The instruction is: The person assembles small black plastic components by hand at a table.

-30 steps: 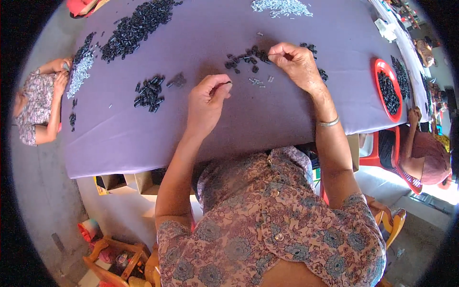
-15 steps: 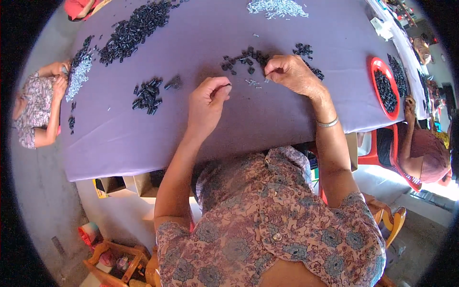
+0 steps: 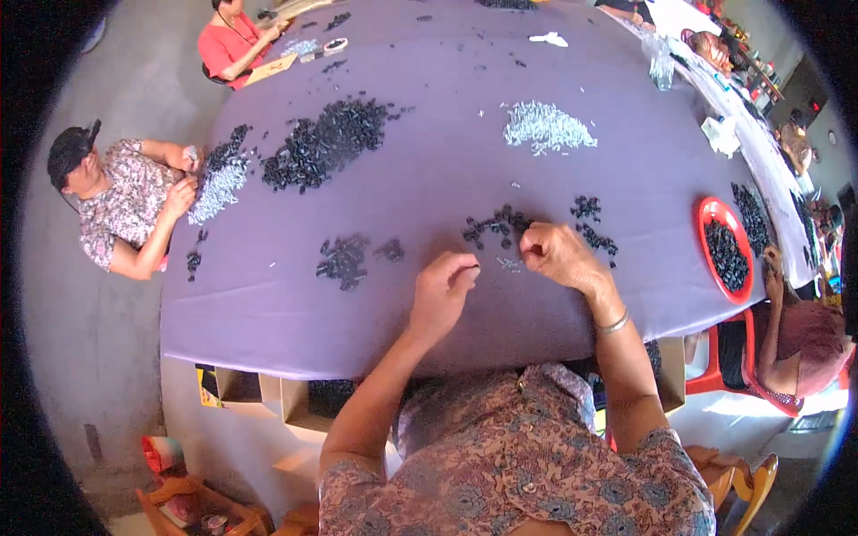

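Observation:
My left hand (image 3: 444,290) is held over the near part of the purple-covered table (image 3: 375,326), thumb and forefinger pinched on a small dark piece that barely shows. To its right, my right hand (image 3: 565,257) is closed in a pinch as well; whatever is between its fingertips is hidden. Just behind the hands lies a loose group of small black pieces (image 3: 490,225). A few tiny clear pieces (image 3: 508,264) are scattered between the two hands. More black pieces form a small heap (image 3: 343,261) to the left and two little clusters (image 3: 593,238) beyond my right hand.
Farther back are a large black heap (image 3: 331,138) and a pile of pale small pieces (image 3: 547,128). A red basin (image 3: 706,211) of black parts stands at the right. People sit at the left (image 3: 134,201), far left (image 3: 237,45) and right (image 3: 800,335). Cardboard boxes (image 3: 295,406) are below the edge.
The view has tilted up, so more of the far table and the seated people show. Both hands stay pinched over nearly the same place.

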{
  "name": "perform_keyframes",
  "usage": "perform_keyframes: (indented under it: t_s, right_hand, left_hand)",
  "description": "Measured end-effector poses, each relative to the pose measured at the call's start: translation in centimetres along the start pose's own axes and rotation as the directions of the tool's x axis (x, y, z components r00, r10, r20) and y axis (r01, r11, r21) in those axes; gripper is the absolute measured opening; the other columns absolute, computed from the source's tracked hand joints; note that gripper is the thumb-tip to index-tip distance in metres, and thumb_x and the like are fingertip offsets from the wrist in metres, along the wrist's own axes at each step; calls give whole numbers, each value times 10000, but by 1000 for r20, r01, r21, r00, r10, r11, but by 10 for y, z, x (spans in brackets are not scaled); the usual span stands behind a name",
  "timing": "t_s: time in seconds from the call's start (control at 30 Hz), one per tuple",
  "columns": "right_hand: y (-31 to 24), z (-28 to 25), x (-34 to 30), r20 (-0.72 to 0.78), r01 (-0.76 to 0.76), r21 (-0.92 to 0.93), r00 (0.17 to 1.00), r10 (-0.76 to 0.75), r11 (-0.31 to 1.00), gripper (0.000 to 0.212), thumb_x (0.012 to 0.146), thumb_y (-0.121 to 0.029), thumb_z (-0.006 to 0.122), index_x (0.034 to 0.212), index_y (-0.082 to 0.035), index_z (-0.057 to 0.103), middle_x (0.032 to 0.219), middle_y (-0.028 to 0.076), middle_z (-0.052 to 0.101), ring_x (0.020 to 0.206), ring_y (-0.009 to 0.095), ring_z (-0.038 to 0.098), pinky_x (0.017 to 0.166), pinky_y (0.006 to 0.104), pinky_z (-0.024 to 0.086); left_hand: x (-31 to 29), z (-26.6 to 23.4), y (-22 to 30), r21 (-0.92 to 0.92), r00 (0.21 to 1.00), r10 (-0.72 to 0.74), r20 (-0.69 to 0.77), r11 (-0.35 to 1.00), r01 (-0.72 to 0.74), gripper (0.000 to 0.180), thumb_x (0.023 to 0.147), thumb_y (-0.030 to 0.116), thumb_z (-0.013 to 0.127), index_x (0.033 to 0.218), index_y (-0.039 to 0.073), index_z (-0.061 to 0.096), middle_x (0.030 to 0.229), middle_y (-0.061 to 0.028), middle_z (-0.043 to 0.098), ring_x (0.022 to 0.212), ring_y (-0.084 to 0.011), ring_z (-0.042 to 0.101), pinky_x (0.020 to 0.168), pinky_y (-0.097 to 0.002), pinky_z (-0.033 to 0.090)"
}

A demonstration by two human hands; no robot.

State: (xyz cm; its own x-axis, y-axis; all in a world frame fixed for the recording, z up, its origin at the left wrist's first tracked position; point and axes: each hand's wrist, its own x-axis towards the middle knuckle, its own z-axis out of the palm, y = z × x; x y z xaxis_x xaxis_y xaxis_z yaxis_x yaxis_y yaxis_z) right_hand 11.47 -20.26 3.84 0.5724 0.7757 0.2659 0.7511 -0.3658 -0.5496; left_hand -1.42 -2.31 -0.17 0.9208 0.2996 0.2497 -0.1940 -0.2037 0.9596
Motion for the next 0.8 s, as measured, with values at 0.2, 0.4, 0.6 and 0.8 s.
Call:
perform_keyframes:
  t_s: [0.2,0.4,0.6,0.8]
  right_hand:
    - [-12,9,12,-113,-67,184,990,89,981,67,659,25,568,711,-7,541,670,104,541,595,249,559,535,346,438]
    - [-39,24,12,-266,40,344,962,57,938,82,695,31,595,728,-18,538,666,58,531,579,135,516,509,272,420]
    - [-45,31,6,-291,91,252,957,-14,963,99,683,22,605,722,-29,530,652,69,523,569,181,530,506,294,432]
    - [-42,26,10,-323,112,227,946,-34,967,74,699,-8,597,725,-32,533,656,75,532,564,186,536,505,301,440]
  left_hand:
    - [4,4,2,-77,1000,0,17,997,1,83,827,26,588,907,7,596,798,-36,574,672,-102,574,589,-226,458]
    - [3,4,7,-161,990,-135,51,977,141,102,848,68,581,942,36,604,814,-8,599,689,-85,584,576,-218,459]
    - [-4,8,5,-252,969,-235,81,935,248,118,856,72,571,960,26,601,798,-11,604,691,-80,574,571,-219,458]
    - [3,5,5,-210,976,-212,52,953,218,131,844,61,570,965,17,597,782,-14,599,672,-80,571,558,-218,464]
